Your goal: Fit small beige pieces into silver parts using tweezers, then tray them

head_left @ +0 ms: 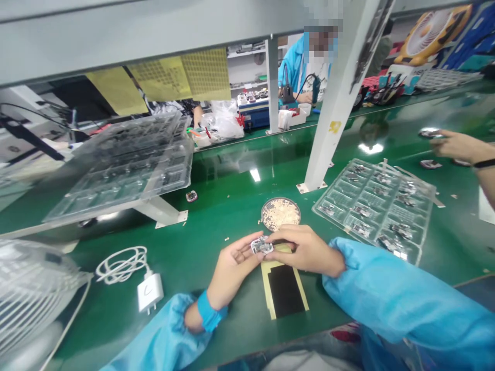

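Note:
A small white-rimmed electronic part (262, 246) is held up between my two hands. My left hand (234, 265) grips its left side between thumb and fingers. On its right side, my right hand (301, 248) pinches it with thumb and forefinger. Just below lies a yellow-edged sheet with a black rectangle (286, 291) on the green table. A round dish of small pale pieces (280, 213) sits just beyond my hands. To the right, a clear compartment tray (340, 193) holds several similar parts.
Stacked clear trays (127, 159) stand on a raised shelf at left. A white charger (150, 292) with its cable and a fan (34, 304) are front left. A white post (328, 118) rises behind the dish. Another person's hand (460, 146) reaches in from the right.

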`<state>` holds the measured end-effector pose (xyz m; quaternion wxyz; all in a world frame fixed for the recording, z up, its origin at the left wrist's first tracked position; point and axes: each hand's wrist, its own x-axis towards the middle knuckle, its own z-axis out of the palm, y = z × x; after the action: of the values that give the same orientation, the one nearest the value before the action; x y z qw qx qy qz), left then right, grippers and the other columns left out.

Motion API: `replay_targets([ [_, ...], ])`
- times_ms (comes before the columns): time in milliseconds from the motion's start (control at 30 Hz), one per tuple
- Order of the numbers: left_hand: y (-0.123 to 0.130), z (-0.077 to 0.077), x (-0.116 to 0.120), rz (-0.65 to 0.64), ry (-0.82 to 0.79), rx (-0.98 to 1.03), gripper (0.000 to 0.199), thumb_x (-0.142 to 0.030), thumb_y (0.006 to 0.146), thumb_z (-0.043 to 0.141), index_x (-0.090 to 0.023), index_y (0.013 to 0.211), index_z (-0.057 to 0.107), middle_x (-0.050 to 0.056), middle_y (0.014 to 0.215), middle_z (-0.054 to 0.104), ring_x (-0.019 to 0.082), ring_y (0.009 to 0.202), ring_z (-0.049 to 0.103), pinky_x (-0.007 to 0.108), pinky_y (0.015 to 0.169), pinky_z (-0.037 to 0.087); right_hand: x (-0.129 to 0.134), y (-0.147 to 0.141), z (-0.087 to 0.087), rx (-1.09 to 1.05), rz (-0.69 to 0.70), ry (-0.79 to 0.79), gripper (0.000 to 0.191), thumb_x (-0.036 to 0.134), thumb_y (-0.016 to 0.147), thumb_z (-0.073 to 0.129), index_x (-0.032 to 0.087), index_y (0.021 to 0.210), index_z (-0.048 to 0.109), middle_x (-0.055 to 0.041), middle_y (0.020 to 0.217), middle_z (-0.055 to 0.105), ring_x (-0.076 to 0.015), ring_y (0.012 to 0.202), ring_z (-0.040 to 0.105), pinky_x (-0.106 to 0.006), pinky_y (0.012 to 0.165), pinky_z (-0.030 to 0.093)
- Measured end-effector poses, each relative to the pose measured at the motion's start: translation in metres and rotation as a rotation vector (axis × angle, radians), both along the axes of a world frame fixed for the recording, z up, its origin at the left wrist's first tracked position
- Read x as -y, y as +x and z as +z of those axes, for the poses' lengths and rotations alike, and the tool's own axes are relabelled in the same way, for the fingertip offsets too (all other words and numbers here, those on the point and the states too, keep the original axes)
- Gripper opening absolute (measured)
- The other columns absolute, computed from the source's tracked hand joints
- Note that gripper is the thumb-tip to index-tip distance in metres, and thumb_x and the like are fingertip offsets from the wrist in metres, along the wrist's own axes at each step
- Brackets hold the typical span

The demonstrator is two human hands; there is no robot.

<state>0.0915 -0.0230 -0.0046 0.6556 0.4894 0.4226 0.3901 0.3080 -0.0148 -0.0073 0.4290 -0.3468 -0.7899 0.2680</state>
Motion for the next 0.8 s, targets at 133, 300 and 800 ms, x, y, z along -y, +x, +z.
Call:
replay_targets([
  [133,0.002,0.000,-0.001,-0.006,-0.038,0.023,0.055,-0.023,0.074,0.082,-0.013,0.126,0.065,0.013,0.117,0.074,0.026,0.108,0.070,0.038,0.100,0.054,-0.001,0.002,-0.002,0.101,0.002,0.054,0.029,0.037,0.087,0.073,0.023,0.112,0.073,-0.0014,0.077,0.064,-0.0123,0.068,0.057,-0.025,0.065,0.045],
  [300,0.003,-0.004,-0.001,-0.021,-0.071,0.061,0.055,-0.021,0.072,0.083,-0.012,0.124,0.066,0.013,0.115,0.074,0.026,0.107,0.070,0.038,0.099,0.055,0.001,0.002,-0.005,0.168,0.007,0.060,0.028,0.036,0.090,0.070,0.025,0.116,0.072,-0.0015,0.079,0.064,-0.0117,0.067,0.057,-0.024,0.062,0.043],
  [800,0.006,-0.010,0.005,-0.068,0.026,0.068,0.054,-0.024,0.078,0.078,-0.012,0.128,0.064,0.012,0.114,0.074,0.022,0.101,0.071,0.034,0.094,0.055,-0.002,0.015,0.000,0.376,0.102,0.307,0.023,0.022,0.094,0.063,0.020,0.115,0.070,0.0005,0.071,0.055,-0.0111,0.060,0.048,-0.026,0.055,0.036],
])
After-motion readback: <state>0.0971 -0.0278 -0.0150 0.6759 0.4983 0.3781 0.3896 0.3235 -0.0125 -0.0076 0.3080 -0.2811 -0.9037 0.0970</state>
